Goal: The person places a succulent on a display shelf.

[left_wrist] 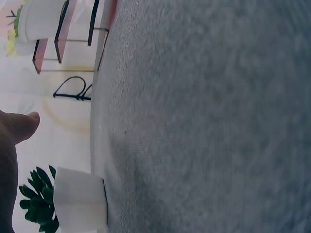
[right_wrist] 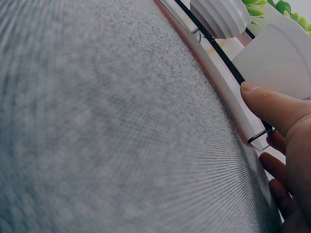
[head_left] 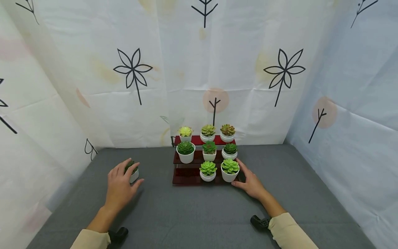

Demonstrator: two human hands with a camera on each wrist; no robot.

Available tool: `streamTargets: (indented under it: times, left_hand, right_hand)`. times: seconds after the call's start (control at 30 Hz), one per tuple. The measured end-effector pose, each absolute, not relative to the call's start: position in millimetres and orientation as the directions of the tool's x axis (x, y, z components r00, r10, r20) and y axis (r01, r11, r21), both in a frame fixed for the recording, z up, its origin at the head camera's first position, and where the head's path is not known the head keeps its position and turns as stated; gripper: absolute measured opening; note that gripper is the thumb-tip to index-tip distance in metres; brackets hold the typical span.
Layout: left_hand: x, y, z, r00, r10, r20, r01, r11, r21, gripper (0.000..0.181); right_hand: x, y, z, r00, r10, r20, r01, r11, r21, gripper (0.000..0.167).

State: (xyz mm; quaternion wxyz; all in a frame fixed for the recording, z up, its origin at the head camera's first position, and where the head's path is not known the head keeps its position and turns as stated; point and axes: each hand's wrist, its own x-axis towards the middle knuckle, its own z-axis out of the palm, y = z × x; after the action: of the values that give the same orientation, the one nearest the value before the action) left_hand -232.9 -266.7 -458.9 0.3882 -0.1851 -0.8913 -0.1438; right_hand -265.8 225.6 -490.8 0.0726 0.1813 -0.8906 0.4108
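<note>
At the left, a dark green succulent in a white faceted pot (head_left: 134, 176) stands on the table. My left hand (head_left: 119, 188) is over it with fingers spread. In the left wrist view the thumb is apart from the pot (left_wrist: 80, 200); the other fingers are mostly hidden. A dark red tiered display stand (head_left: 186, 178) holds several potted succulents. My right hand (head_left: 251, 183) holds the stand's lower right corner, thumb at the front edge and fingers round the side, as the right wrist view shows. Just beside that hand is a bright green succulent in a white pot (head_left: 229, 175).
Three pots stand on the top tier and three on the middle one. On the bottom tier are the right-hand pot and a ribbed white pot (head_left: 207, 176). Grey cloth (head_left: 199, 218) covers the table, and printed white fabric (head_left: 183, 58) hangs behind it and at both sides.
</note>
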Motion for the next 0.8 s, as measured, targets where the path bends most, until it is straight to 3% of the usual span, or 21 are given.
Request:
streamTargets:
  times: [0.33,0.8]
  left_hand:
    - [-237.8,-279.9,-468.7,-0.664,0.148,0.733,0.391,0.904,0.172,0.09]
    - [-237.7,-286.3,-474.3,-0.765,-0.091,0.637,0.282,0.843,0.459,0.097]
  right_hand:
    - [-265.7,224.7,-491.1,-0.928,-0.262,0.266,-0.372,0.602,-0.707,0.095]
    - [-266.6,225.5,-494.0,-0.907,-0.268,0.326,-0.421,0.59,-0.689,0.096]
